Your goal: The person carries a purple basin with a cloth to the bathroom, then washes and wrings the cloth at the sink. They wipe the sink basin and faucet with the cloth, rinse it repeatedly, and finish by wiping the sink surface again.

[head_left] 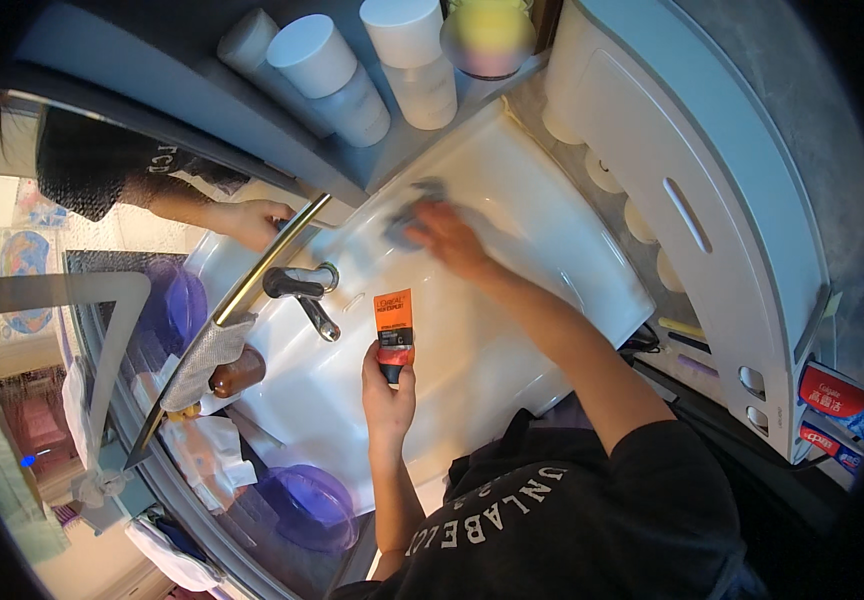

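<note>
My left hand grips a L'Oréal Men Expert squeeze tube by its dark cap end. The tube is orange and black and stands upright in view above the white washbasin. Farther off, my right hand is blurred, its fingers on a crumpled grey-blue cloth against the basin's back ledge. A chrome faucet rises from the ledge, left of the tube.
White-capped bottles stand on a grey shelf at the top. A white storage rack with toothpaste boxes lines the right. A mirror covers the left. Near it are a brown bottle, a grey cloth and a purple basin.
</note>
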Motion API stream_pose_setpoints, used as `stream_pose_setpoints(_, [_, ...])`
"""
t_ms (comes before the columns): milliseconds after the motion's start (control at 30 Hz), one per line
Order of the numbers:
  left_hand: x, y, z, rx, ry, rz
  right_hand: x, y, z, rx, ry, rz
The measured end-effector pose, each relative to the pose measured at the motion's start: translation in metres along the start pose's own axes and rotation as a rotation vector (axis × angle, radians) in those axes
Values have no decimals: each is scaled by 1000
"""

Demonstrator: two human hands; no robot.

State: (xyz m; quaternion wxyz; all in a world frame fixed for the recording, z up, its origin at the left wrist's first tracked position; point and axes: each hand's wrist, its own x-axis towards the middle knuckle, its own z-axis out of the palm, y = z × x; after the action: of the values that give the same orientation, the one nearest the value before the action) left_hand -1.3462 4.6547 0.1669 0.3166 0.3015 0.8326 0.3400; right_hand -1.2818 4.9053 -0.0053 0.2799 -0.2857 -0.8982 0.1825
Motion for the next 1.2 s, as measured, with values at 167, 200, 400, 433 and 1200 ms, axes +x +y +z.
stream_pose_setpoints(167, [-1,-9,1,5,12,-10,-24,45,-60,-477,86,45])
stream_pose_setpoints(200, [1,-11,0,26,12,1,-26,41,-61,-478,79,155])
stream_pose_setpoints(400, [3,-19,3,-7,3,-48,27,8,-68,11,54,-129])
stream_pose_setpoints(433, [4,-18,5,15,-8,-49,46,-3,-65,47,19,-346])
stream_pose_setpoints(1200, [61,15,59,-30,-14,321,1,94,-111,-716,-11,597])
